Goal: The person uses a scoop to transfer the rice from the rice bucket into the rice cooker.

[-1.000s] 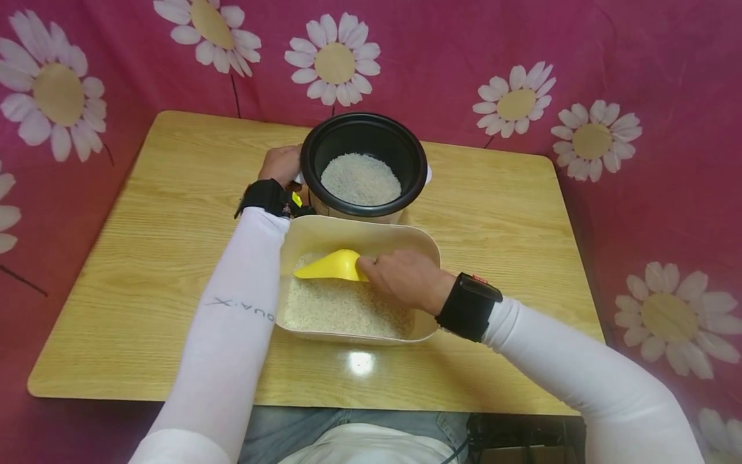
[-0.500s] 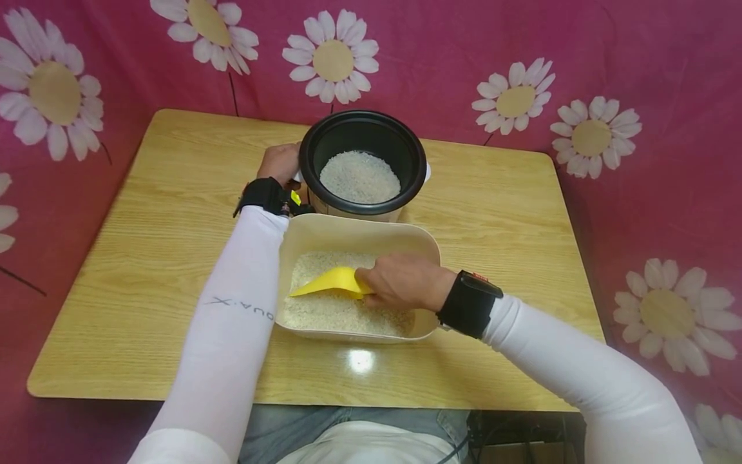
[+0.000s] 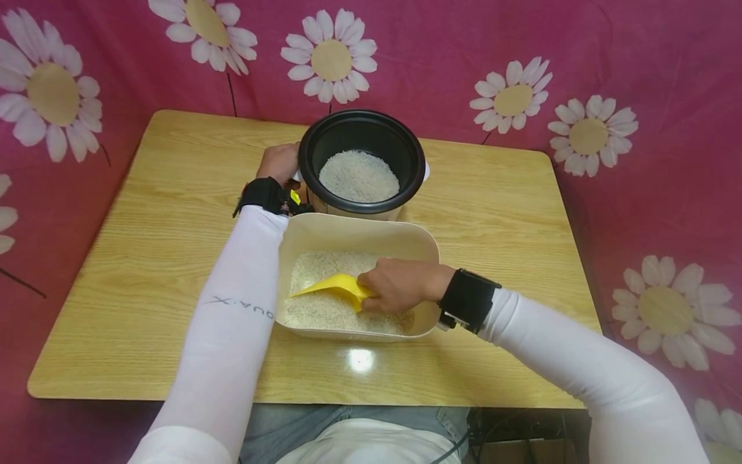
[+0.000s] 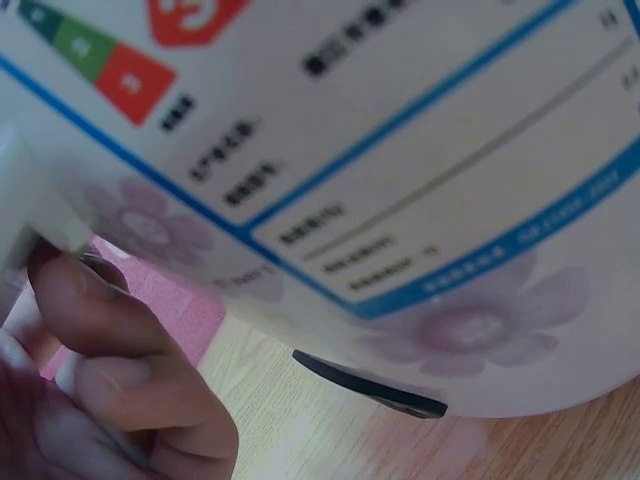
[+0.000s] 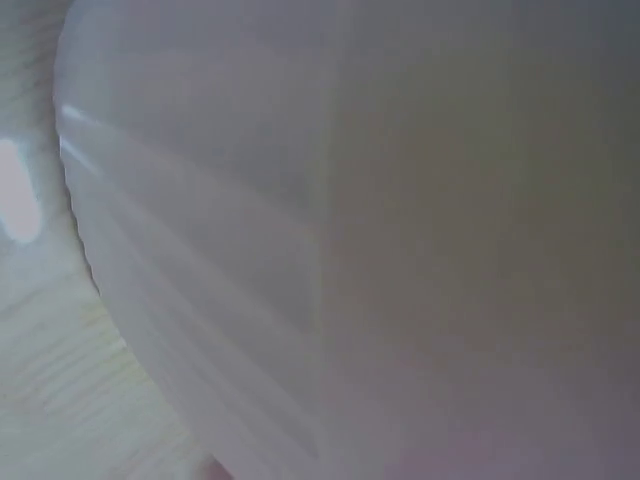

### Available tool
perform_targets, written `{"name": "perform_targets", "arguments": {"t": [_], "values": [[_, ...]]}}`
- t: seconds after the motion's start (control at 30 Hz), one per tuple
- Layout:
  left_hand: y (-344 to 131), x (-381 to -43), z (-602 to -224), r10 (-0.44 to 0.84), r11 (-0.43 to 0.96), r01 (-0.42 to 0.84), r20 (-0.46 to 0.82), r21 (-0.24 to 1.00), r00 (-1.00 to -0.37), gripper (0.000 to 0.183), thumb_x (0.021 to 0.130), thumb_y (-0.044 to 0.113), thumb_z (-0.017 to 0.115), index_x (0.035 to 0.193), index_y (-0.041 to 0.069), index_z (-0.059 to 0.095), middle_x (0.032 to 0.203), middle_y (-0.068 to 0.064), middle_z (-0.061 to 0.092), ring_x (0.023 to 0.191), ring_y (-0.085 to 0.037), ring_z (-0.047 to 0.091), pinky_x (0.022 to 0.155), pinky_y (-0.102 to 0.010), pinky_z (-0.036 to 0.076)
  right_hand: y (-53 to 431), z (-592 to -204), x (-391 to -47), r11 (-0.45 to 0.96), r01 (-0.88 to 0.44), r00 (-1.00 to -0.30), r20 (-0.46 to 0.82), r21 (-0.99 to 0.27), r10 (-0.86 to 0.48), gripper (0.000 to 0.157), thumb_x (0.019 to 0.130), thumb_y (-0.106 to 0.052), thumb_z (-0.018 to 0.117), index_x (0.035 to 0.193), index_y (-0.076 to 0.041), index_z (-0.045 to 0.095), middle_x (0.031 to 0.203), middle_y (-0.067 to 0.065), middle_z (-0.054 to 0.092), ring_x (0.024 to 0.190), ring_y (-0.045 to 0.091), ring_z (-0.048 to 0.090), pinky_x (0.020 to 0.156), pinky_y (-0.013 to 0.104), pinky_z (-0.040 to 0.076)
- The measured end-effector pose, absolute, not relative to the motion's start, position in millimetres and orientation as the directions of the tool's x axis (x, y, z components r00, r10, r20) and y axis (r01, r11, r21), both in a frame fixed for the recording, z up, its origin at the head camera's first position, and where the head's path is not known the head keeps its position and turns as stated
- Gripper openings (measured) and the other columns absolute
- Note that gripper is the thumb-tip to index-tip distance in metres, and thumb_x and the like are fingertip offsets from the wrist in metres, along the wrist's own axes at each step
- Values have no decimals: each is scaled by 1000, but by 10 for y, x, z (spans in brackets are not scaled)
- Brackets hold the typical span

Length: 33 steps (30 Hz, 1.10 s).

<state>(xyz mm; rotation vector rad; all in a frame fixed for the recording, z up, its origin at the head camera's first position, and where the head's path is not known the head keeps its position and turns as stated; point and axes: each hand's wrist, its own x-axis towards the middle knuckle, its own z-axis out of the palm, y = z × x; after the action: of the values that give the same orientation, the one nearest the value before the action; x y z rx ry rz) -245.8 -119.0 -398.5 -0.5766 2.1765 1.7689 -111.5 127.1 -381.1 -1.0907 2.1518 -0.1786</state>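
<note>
A cream tub holding rice stands at the middle of the table in the head view. Inside it my right hand grips a yellow scoop, whose tip points left and meets the rice. Behind the tub is a rice cooker with a black inside and white rice at its bottom. My left hand holds the cooker's left side; in the left wrist view its curled fingers are at the white handle. The right wrist view has only the tub's blurred outer wall.
The wooden table has rounded corners. A pink curtain with large daisies hangs close around its back and sides. A printed label and a black foot show on the cooker. Tub and cooker stand nearly touching.
My right hand has brought the scoop down and toward me in the tub, and tilted it so that its tip sits in the rice. The left hand has stayed at the cooker.
</note>
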Motion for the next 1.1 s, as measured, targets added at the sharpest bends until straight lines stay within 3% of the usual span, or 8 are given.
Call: {"name": "perform_targets", "arguments": {"t": [0.37, 0.83, 1.1], "values": [[-1191, -2449, -3969, -124, 181, -459, -443, 870, -888, 43, 99, 51, 58, 119, 16, 72, 98, 1, 60, 88, -15, 55, 63, -25, 51, 1269, -3799, -1136, 718, -515, -367, -636, -469, -679, 23, 103, -37, 58, 97, -16, 63, 71, -6, 54, 52, 9, 53, 50, 22, 42], [-1205, -2438, -3949, -130, 164, -479, -463, 862, -877, 39, 100, 50, 58, 117, 18, 71, 98, 0, 59, 85, -17, 54, 62, -24, 49, 1284, -3755, -1146, 733, -451, -336, -664, -510, -668, 27, 104, -41, 57, 93, -17, 62, 71, -6, 50, 46, 10, 50, 46, 22, 40], [-1186, -2424, -3962, -148, 159, -485, -465, 860, -873, 41, 97, 56, 61, 114, 20, 72, 100, 1, 58, 87, -17, 53, 65, -25, 50, 1297, -3755, -1157, 754, -349, -288, -702, -557, -652, 31, 105, -43, 56, 102, -14, 66, 72, -6, 51, 47, 10, 50, 46, 22, 42]]}}
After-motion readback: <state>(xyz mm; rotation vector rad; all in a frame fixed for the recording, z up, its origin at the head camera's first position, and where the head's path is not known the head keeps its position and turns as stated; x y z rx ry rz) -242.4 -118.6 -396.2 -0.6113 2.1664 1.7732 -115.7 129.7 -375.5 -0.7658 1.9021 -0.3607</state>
